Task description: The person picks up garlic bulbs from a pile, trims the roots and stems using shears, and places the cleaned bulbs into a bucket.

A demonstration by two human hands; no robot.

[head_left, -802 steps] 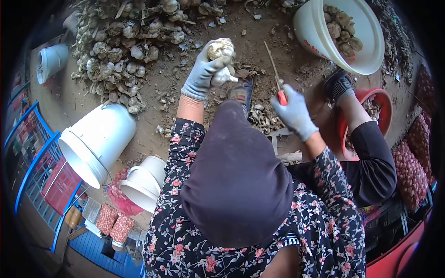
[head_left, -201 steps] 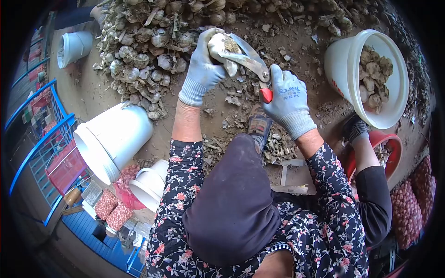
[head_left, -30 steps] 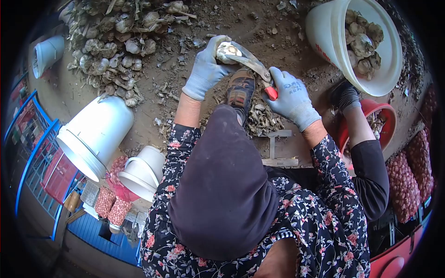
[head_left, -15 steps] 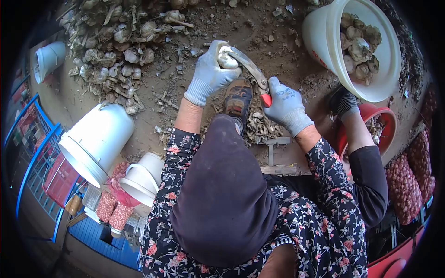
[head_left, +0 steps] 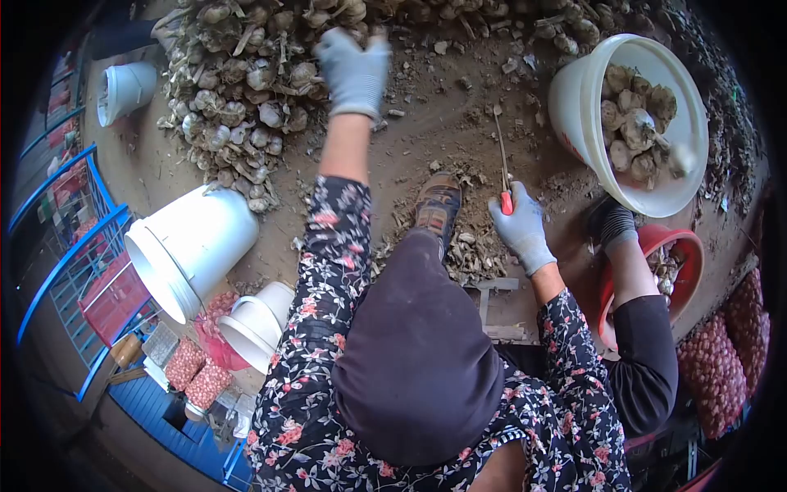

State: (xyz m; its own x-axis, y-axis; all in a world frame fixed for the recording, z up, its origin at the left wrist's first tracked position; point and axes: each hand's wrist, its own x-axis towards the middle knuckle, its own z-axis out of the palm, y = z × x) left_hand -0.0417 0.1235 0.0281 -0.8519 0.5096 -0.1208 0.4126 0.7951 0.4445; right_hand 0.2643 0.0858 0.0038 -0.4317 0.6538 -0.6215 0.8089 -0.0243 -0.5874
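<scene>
My left hand (head_left: 354, 72), in a grey glove, reaches to the edge of the garlic pile (head_left: 246, 90) at the top. Its fingers are apart over the bulbs, and a bulb lies just above them. My right hand (head_left: 522, 228), also gloved, is closed round the red handle (head_left: 507, 202) of a curved blade (head_left: 501, 148), which points up and away over the soil. Dry garlic trimmings (head_left: 475, 250) lie between the shoe and my right hand.
A white bucket (head_left: 574, 102) with garlic bulbs stands at upper right, above a red bucket (head_left: 695, 279) with garlic. White buckets (head_left: 197, 246) lie on the left. Filled net sacks (head_left: 711, 373) are at far right. A shoe (head_left: 438, 205) rests on the soil.
My left hand has let go of the white bulb and moved up to the pile. My right hand has lowered with the blade, now turned upright. A blurred bulb now appears at the white bucket.
</scene>
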